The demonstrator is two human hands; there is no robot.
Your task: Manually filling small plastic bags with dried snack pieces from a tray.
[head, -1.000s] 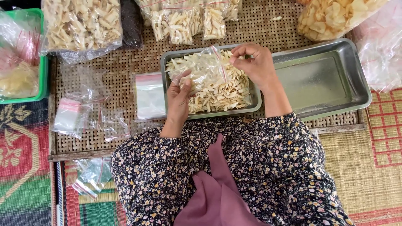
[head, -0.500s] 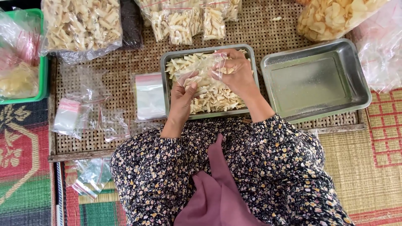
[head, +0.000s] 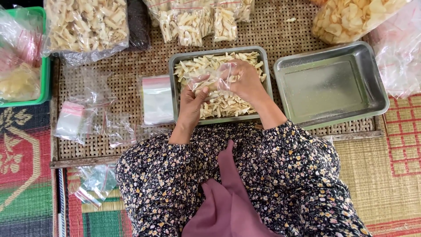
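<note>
My left hand (head: 191, 102) and right hand (head: 246, 81) both pinch one small clear bag (head: 212, 79) over the chip tray (head: 262, 83). Filled packets (head: 193, 24) lie at twelve o'clock; the tray remains mostly full.

Green basket (head: 43, 79) cut by left edge — chip bag (head: 351, 17) cropped at top.

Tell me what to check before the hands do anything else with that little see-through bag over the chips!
1. Small clear plastic bag gripped by both hands: ok.
2. Left hand on the bag's near edge: ok.
3. Right hand at the bag's mouth: ok.
4. Bag over the metal tray of pale chip strips, so spills land inside: ok.
5. Bag's mouth open: cannot tell.
6. Empty metal tray close by: ok.
</note>
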